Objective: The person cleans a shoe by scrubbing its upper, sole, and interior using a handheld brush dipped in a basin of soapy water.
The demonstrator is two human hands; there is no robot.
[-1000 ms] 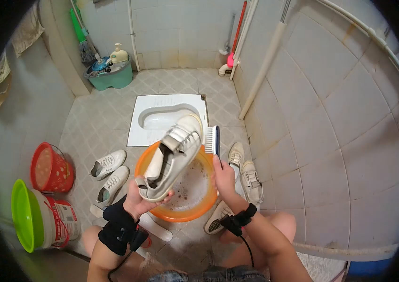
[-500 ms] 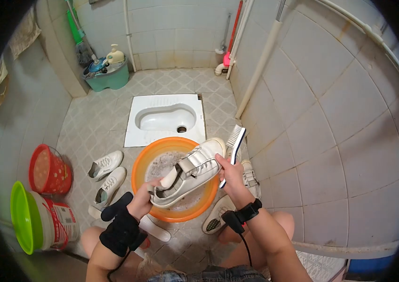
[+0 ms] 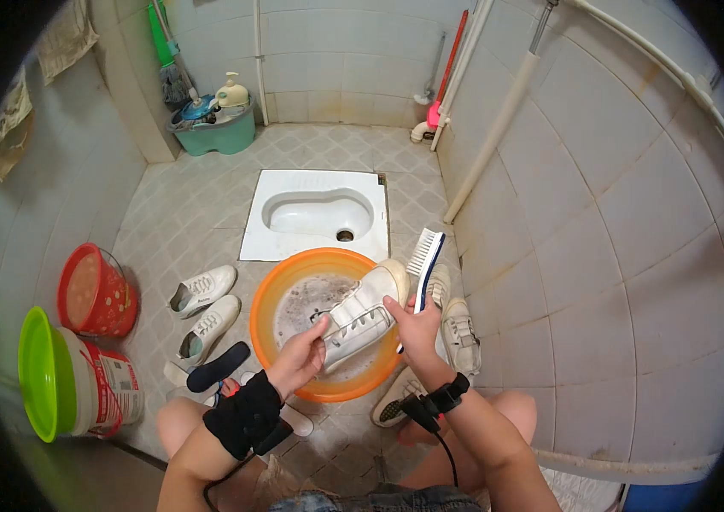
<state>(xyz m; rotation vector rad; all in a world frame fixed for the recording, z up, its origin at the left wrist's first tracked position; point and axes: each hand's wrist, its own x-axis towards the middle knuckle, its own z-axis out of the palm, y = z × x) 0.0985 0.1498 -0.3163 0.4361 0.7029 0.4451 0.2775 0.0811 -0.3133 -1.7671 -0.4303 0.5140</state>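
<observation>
1. Currently, step in hand looks like getting a hold on the white lace-up shoe (image 3: 362,320), w/ brush at the ready; no scrubbing visible right now, I'd judge.
2. Shoe pos.: lower ctr. of frame, above the round orange plastic basin (image 3: 265,324) of sudsy water, overlapping its R side in view.
3. L hand (image 3: 300,358): at shoe's lower-left end, fingers closed together at the lacing; seem to pinch lace or tongue, can't tell which.
4. R hand (image 3: 417,328): fingers wrapped round the handle of the dark-blue-and-white plastic brush w/ white bristles (image 3: 424,253); thumb tip appears to rest on shoe's side nr the toe.
5. Next move prob. calls for a firm L grip, R thumb off the shoe, & brush tilted so bristles meet the upper.
6. Shoe's direction: toe to upper right of frame, heel end to lower left, partly hidden behind L hand. Long axis = diagonal btwn the two; laced upper faces the camera.
7. Brush axis: steeper, bristle head up & slightly right, handle end down-left; bristles face left, just beside the toe. Contact unclear.
8. Nearby: pair of white sneakers (image 3: 211,328) on tiled floor, left of basin.
</observation>
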